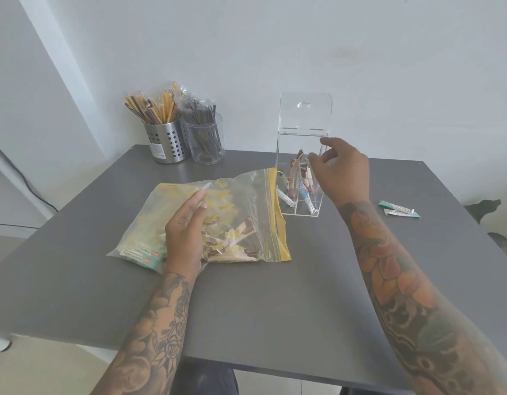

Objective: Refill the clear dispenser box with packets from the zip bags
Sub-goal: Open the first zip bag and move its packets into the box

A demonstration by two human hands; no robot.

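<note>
Packets in brown, tan and white stand loosely inside the clear dispenser box (299,178), which sits upright on the grey worktop (260,309) toward its far side, its hinged lid tipped up and back against the wall. Inner dividers split the box into compartments; the packets lean at angles in the near ones.

At the box's upper right edge hovers the right hand (342,173). Its grip is apart: thumb and fingers curl loosely with a gap between them, the fingertips level with the open top rim and just in front of the clear wall. Whether a fingertip touches the wall cannot be told, and nothing shows between the fingers.

Just left of the box, with its yellow zip strip nearly touching the box's base, lies the zip bag (238,220), flat on the worktop and printed with yellow flowers. Brown and tan packets show through it at its right half; green and white ones (145,258) show at its lower left corner. The left hand (186,232) rests palm down on top of the bag, fingers extended and together, pressing the plastic rather than pinching it.

Well to the right of the box, two loose green and white packets (399,208) lie side by side on the worktop. At the far left corner stand a perforated metal cup (166,143) and a clear glass (208,141), both full of stick sachets.
</note>
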